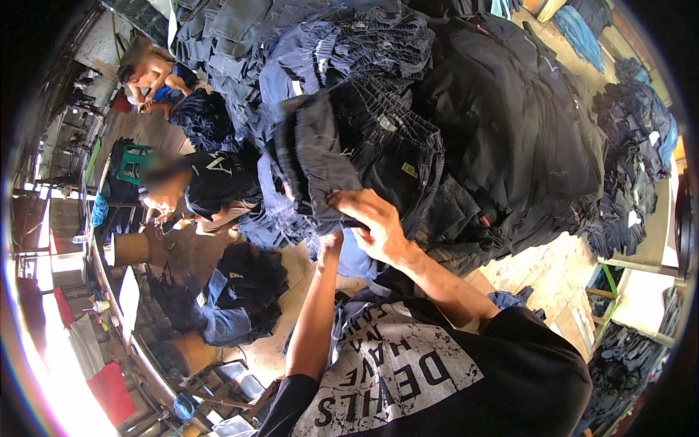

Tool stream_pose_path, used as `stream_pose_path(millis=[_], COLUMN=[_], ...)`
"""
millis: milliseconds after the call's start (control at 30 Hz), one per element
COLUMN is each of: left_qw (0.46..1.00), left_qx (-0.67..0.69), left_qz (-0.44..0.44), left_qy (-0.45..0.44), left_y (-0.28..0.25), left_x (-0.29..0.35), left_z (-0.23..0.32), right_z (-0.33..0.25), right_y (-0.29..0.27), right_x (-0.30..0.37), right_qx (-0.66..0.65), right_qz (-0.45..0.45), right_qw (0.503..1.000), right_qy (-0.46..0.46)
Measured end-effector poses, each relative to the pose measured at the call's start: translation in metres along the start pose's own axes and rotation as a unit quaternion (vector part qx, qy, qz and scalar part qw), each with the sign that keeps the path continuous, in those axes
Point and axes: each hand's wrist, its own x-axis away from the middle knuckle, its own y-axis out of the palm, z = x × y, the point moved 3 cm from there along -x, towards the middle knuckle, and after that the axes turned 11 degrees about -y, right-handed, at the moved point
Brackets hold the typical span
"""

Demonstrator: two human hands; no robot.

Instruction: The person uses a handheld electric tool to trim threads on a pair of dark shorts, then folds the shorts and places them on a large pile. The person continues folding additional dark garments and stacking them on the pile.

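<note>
A pair of black pants (324, 156) with folded legs is in front of me, on a heap of similar garments. My right hand (371, 222) is closed on the near edge of the cloth, its thumb and fingers pinching the fabric. Beside it, my left hand (331, 244) reaches up under the same edge; the cloth hides its fingers. Just beyond lie black pants with a gathered elastic waistband (386, 120) and a small label.
Stacked dark garments (517, 124) rise at the right and back, with blue-grey denim (240, 44) behind. Two people (218, 182) (156, 76) sit low at the left. A green plastic stool (133, 162) and another pile of dark clothes (255, 280) are on that side.
</note>
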Motion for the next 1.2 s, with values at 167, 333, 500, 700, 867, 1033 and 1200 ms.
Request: stream_pose_path(millis=[167, 333, 500, 700, 867, 1033, 1200], left_qw=[0.976, 0.917, 0.922, 0.890, 0.908, 0.946, 0.941], left_qx=[-0.166, -0.347, -0.340, -0.412, -0.368, -0.269, -0.273], left_qz=[0.041, -0.190, -0.177, -0.186, -0.201, -0.183, -0.194], left_qy=[0.133, 0.059, 0.057, 0.052, -0.004, -0.009, 0.048], left_y=[0.021, 0.081, 0.085, 0.065, 0.053, 0.043, 0.034], left_x=[-0.018, -0.047, -0.053, -0.041, -0.014, -0.017, -0.010], left_z=[0.056, 0.052, 0.025, 0.021, 0.002, -0.012, 0.004], right_z=[0.036, 0.096, 0.130, 0.150, 0.130, 0.106, 0.093], right_y=[-0.032, -0.060, -0.065, -0.070, -0.083, -0.060, -0.058], right_x=[0.019, 0.075, 0.109, 0.103, 0.092, 0.087, 0.047], right_qx=[-0.111, 0.373, 0.216, 0.188, 0.361, 0.125, 0.090], right_qz=[0.252, 0.206, 0.231, 0.237, 0.100, 0.191, 0.230], right_qw=[0.929, 0.776, 0.877, 0.867, 0.870, 0.951, 0.911], right_qy=[0.246, 0.464, 0.360, 0.395, 0.320, 0.207, 0.330])
